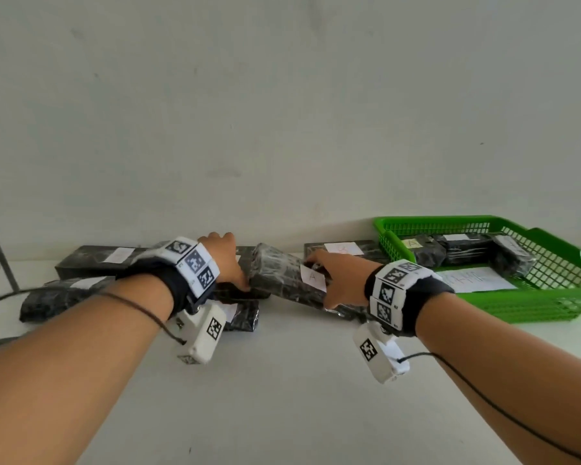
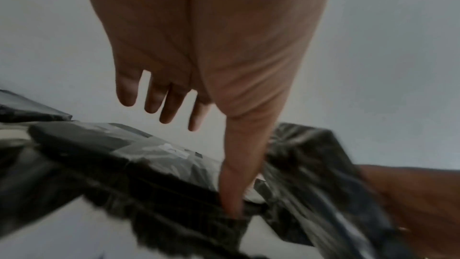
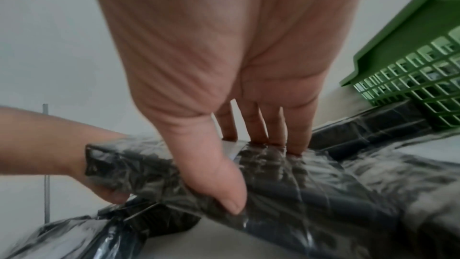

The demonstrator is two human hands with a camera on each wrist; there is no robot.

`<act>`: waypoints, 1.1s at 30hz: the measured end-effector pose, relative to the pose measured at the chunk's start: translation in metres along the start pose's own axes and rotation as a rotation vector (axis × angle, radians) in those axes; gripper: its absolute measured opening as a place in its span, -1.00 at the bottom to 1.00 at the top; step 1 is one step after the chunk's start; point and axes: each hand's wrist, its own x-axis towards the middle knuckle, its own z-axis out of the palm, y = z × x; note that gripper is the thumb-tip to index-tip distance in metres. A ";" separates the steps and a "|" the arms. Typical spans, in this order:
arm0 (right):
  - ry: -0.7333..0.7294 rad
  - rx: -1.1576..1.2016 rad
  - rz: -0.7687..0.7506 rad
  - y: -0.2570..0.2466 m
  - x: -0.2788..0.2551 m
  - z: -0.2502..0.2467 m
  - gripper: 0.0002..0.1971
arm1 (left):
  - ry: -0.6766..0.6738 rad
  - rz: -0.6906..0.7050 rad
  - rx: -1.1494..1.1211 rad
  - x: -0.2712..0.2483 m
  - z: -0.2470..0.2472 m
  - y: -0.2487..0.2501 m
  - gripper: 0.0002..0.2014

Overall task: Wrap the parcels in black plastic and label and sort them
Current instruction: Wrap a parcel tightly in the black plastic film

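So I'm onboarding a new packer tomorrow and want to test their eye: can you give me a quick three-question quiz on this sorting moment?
1. True or false: the right hand grips the wrapped parcel that carries a label marked A.
2. Multiple choice: the green basket holds (a) nothing, (b) wrapped parcels and a sheet of paper, (c) loose rolls of tape.
3. Fill in: the left hand has its ______ pressed down among the black parcels, its other fingers straight.

Key: 1 true; 2 b; 3 thumb.
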 end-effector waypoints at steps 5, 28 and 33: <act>-0.013 0.020 -0.046 0.006 -0.004 -0.006 -0.16 | -0.130 0.146 0.111 0.038 -0.009 0.002 0.35; -0.021 -0.137 0.004 -0.009 0.030 0.019 -0.28 | 0.253 0.174 0.335 0.012 -0.067 -0.036 0.35; 0.005 -0.182 0.048 -0.022 0.015 0.021 -0.19 | 0.250 0.186 0.296 -0.022 -0.065 -0.038 0.34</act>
